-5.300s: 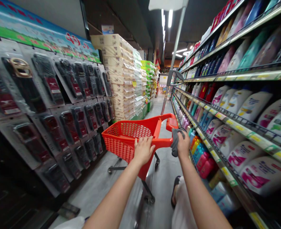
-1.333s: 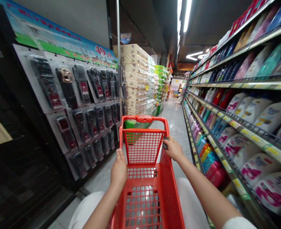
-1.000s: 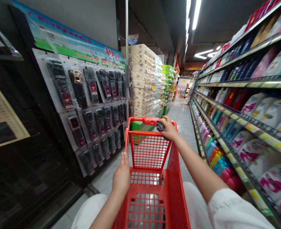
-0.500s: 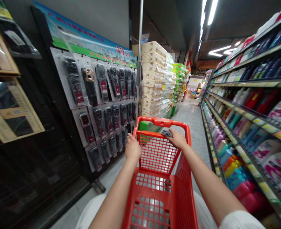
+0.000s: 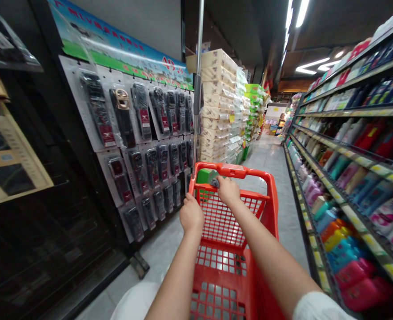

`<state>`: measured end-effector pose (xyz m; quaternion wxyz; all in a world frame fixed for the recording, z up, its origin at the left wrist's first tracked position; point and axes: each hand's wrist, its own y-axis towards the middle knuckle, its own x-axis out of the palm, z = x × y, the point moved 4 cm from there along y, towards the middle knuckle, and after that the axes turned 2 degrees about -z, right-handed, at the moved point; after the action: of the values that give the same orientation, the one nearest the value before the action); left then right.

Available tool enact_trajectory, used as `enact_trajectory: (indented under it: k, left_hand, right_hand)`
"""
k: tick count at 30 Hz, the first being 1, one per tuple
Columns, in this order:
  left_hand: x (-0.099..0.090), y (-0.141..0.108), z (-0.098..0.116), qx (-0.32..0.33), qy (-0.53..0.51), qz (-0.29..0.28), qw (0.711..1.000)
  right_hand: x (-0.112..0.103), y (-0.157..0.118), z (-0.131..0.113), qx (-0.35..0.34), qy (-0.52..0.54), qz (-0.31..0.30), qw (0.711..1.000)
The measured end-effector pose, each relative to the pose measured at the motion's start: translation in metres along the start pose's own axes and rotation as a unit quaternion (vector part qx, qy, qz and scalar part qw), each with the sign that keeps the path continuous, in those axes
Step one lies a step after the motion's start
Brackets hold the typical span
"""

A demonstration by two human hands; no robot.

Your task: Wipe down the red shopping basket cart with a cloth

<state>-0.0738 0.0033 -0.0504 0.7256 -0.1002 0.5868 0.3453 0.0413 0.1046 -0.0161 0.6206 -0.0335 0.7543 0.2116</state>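
A red plastic shopping basket (image 5: 216, 271) with grid walls stands in front of me, between my legs, its raised handle frame (image 5: 272, 186) at the far end. My left hand (image 5: 192, 213) is closed round the basket's left edge near the handle's corner. In my right hand (image 5: 229, 190) is a crumpled grey cloth (image 5: 214, 181), pressed against the top bar of the far grid wall. Most of the cloth is hidden by my fingers. Nothing lies on the part of the basket floor that shows. A metal pole (image 5: 199, 44) rises behind the handle's left corner.
Packaged belts (image 5: 139, 111) hang on a display at left, beside a dark cabinet (image 5: 50, 240). Stacked tissue packs (image 5: 216, 106) line the aisle further on. Shelves of bottles (image 5: 356, 178) run along the right side. Grey tiled floor (image 5: 266, 164) lies between.
My right hand has slid the cloth leftward along the top bar, toward the left corner. My left hand stays on the left edge. The view has shifted slightly.
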Motion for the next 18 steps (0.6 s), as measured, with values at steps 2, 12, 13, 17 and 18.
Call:
enact_trajectory:
  k: [2, 12, 13, 17, 18]
  left_hand:
    - [0.000, 0.000, 0.000, 0.001, 0.000, 0.007, 1.000]
    - [0.001, 0.002, -0.003, 0.017, -0.009, -0.007, 1.000]
    - [0.001, 0.002, -0.003, 0.020, -0.009, -0.011, 1.000]
    - [-0.002, 0.001, -0.003, 0.027, -0.011, -0.019, 0.999]
    - [-0.002, 0.001, -0.002, 0.025, -0.011, -0.020, 0.999]
  right_hand:
    - [0.003, 0.003, -0.034, -0.032, -0.016, 0.004, 0.999]
    - [0.009, -0.009, -0.044, -0.215, -0.038, 0.031, 0.975]
    - [0.009, -0.011, -0.033, -0.231, -0.037, 0.027, 0.972]
    - [0.003, -0.024, 0.023, -0.221, -0.009, 0.013, 0.975]
    - [0.001, -0.028, 0.038, -0.198, 0.003, 0.014, 0.980]
